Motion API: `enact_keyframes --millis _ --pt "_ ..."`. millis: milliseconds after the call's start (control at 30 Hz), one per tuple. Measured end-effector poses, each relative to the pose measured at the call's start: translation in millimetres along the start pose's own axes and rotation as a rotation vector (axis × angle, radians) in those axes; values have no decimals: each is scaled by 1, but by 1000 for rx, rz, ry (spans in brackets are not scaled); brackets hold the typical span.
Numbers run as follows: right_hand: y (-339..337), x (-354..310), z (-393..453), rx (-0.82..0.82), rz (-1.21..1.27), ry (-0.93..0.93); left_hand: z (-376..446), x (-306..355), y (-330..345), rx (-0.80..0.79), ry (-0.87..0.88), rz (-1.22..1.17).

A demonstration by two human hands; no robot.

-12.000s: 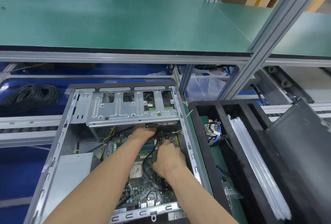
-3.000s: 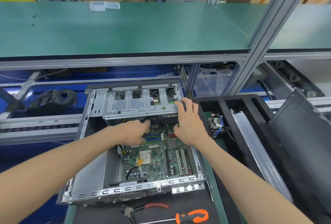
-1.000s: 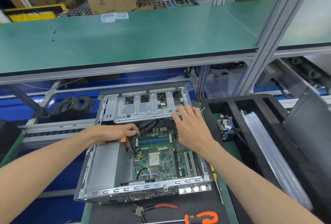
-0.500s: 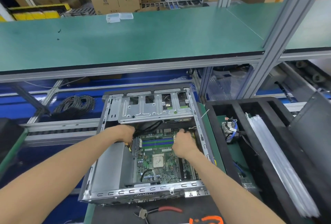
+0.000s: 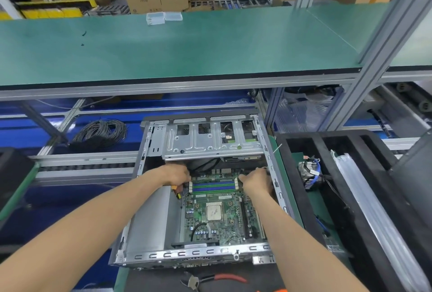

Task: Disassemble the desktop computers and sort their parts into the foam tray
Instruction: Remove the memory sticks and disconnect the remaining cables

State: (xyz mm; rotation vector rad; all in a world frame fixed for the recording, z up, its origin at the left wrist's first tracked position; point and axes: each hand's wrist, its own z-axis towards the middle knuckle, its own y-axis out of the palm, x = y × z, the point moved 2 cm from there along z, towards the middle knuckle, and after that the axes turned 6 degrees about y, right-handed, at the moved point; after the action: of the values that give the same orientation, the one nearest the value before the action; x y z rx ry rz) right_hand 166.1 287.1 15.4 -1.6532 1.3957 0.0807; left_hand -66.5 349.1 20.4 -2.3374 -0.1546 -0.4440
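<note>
Inside the open computer case (image 5: 149,219), both forearms reach forward over the motherboard (image 5: 217,217). The left hand (image 5: 176,176) sits at the left end of the memory sticks (image 5: 212,186), fingers curled downward; what they hold cannot be told. The right hand (image 5: 256,182) rests at the sticks' right end, fingers bent against the slot edge. The black foam tray (image 5: 294,174) stands just right of the case.

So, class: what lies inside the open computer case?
Inside the computer case: a green motherboard with memory slots. Both hands and the drive cage hide its far edge.
</note>
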Motion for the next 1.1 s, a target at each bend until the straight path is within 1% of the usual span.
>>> enact_keyframes --millis 100,233,433,567,700,933,1100 --pt "2 1 2 34 -2 -2 2 -3 2 -27 19 -100" --pt "1 -1 -1 16 0 -38 3 -5 2 -31 23 -116" --pt "5 -1 0 -31 -120 -50 5 -5 2 -34 23 -139" --pt "9 -2 2 -27 -198 -70 6 -5 2 -24 17 -141" --pt "9 -5 4 -3 -256 -73 5 -3 3 -14 12 -158" --pt "10 -5 2 37 -298 -83 5 -3 2 -40 26 -98" --pt "10 -2 -5 87 -317 -156 6 -2 2 -53 21 -124"
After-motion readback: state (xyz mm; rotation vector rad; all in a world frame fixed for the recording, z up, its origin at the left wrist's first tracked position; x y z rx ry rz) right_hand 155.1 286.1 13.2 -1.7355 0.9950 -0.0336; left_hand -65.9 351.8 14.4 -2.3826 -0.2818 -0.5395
